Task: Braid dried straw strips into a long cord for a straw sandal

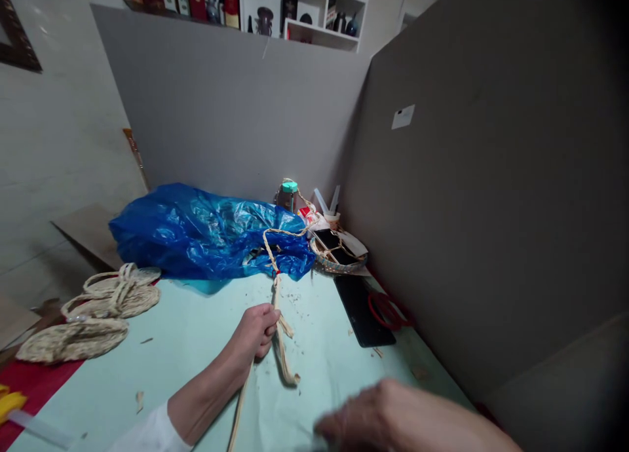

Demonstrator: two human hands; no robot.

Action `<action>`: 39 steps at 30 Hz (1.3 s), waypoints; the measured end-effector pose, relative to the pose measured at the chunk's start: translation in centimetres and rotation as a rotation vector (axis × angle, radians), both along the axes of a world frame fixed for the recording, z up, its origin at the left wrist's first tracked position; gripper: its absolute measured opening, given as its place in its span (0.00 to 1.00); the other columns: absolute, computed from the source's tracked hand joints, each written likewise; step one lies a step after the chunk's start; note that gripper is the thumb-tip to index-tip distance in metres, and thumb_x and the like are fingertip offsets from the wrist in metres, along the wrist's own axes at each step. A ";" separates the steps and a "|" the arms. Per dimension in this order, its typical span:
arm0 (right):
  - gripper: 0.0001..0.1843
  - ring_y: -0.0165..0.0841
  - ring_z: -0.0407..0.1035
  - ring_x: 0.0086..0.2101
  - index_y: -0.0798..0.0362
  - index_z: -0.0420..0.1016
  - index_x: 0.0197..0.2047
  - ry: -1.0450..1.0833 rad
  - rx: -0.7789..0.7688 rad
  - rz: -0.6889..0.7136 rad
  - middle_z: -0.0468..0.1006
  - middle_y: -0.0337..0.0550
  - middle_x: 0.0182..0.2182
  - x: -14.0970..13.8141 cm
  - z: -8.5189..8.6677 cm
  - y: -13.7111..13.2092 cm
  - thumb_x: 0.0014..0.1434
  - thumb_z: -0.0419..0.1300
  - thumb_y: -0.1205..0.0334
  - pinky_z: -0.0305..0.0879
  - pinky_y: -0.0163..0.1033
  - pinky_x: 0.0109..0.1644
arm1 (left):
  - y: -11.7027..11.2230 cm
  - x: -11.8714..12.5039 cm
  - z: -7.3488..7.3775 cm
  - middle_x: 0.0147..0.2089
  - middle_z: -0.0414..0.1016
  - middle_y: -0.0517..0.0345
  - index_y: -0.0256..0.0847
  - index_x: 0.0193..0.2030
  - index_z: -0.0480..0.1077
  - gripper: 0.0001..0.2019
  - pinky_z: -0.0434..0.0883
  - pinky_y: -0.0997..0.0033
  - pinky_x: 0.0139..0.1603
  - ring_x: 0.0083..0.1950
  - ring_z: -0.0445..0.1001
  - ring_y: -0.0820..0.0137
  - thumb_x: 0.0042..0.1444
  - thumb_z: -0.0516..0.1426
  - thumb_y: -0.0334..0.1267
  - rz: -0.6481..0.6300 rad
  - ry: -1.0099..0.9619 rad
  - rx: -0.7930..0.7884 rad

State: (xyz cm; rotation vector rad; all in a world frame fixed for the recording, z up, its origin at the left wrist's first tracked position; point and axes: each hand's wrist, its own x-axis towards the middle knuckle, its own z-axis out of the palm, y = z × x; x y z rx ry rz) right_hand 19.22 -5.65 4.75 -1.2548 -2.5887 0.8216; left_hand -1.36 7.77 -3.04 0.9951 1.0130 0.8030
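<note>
My left hand [260, 331] is closed in a fist around the upper part of a pale straw braid [276, 293], above the middle of the table. Below the fist, loose strands [284, 357] hang out to the right, and one long strand [238, 413] trails toward the near edge. From the fist the braid runs away past a small red tie [277, 273] and on to the things at the back. My right hand [368, 416] is low at the front right, apart from the braid. Motion smears its fingers, so whatever they hold, if anything, is unclear.
A blue plastic bag [196, 229] lies across the back. Woven straw sandals [113, 301] are at the left. A basket [339, 265] holding a phone stands back right, near a black flat tablet-like thing [361, 308] and red scissor-like handles [388, 310]. Grey partitions [236, 111] enclose the table.
</note>
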 end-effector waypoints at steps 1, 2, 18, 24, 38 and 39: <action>0.14 0.29 0.73 0.30 0.46 0.76 0.46 0.007 0.067 -0.038 0.80 0.40 0.33 -0.2 1.0 1.2 0.62 0.52 0.65 0.64 0.29 0.34 | 0.0 0.1 0.0 0.16 0.50 0.73 0.42 0.21 0.53 0.19 0.37 0.80 0.15 0.14 0.41 0.85 0.46 0.61 0.46 0.003 0.011 0.005; 0.17 0.30 0.74 0.33 0.48 0.75 0.49 0.008 0.134 -0.063 0.81 0.43 0.37 -0.4 1.9 2.8 0.62 0.51 0.67 0.65 0.30 0.37 | 0.0 0.1 -0.1 0.16 0.50 0.73 0.42 0.21 0.53 0.19 0.37 0.80 0.15 0.14 0.42 0.85 0.46 0.61 0.46 0.003 0.023 0.008; 0.20 0.37 0.74 0.40 0.55 0.78 0.44 -0.333 0.476 -0.136 0.80 0.52 0.39 -1.7 -0.3 27.8 0.53 0.52 0.77 0.62 0.34 0.41 | 1.1 0.8 -2.9 0.14 0.47 0.73 0.44 0.19 0.50 0.26 0.35 0.76 0.16 0.14 0.38 0.83 0.38 0.62 0.57 0.041 0.078 -0.007; 0.18 0.42 0.73 0.41 0.63 0.70 0.52 -0.393 0.503 -0.254 0.77 0.60 0.40 -1.6 -1.0 30.5 0.61 0.48 0.71 0.63 0.39 0.42 | 0.9 0.4 -2.8 0.16 0.45 0.72 0.44 0.21 0.52 0.25 0.39 0.74 0.19 0.17 0.39 0.79 0.43 0.61 0.57 -0.021 0.196 0.007; 0.19 0.38 0.73 0.42 0.52 0.77 0.49 -0.402 0.520 -0.356 0.80 0.50 0.41 2.1 2.9 32.7 0.58 0.51 0.67 0.63 0.36 0.42 | 0.9 0.1 -2.7 0.22 0.47 0.67 0.44 0.22 0.54 0.24 0.48 0.73 0.24 0.24 0.49 0.73 0.43 0.60 0.60 -0.012 0.248 0.035; 0.19 0.40 0.72 0.43 0.54 0.76 0.49 -0.421 0.530 -0.393 0.79 0.53 0.42 2.6 3.1 32.6 0.58 0.50 0.68 0.63 0.37 0.43 | 0.9 0.2 -2.7 0.22 0.47 0.68 0.44 0.22 0.53 0.25 0.48 0.74 0.24 0.24 0.49 0.73 0.43 0.60 0.60 -0.012 0.247 0.031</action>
